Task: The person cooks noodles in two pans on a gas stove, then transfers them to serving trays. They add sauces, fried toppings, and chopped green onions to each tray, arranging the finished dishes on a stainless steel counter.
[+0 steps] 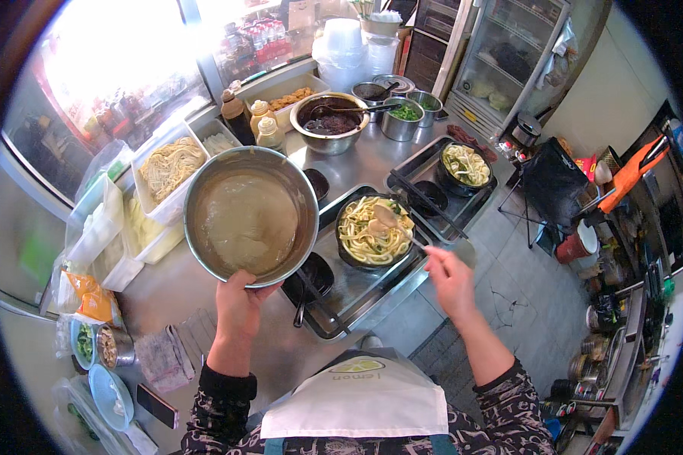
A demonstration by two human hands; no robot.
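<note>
My left hand [240, 307] grips the near rim of a deep metal bowl [309, 219], tilted toward me. Thick tan sauce [247, 219] coats and partly fills it. In my right hand [451, 278] is the handle of a metal spoon [412, 239]. The spoon's head is over a black bowl of thick noodles with greens [370, 242], and tan sauce shows at the spoon and on top of the noodles. That bowl stands on a metal tray [364, 287]. Beside it on the tray is a small black bowl [316, 278] with a dark spoon [300, 310].
A second tray [435, 222] holds another black bowl of noodles [465, 165]. Behind stand a bowl of dark sauce [330, 122], a pot of chopped greens [403, 122] and squeeze bottles [268, 133]. Noodle tubs [171, 165], a cloth [162, 355] and a phone [157, 405] lie left.
</note>
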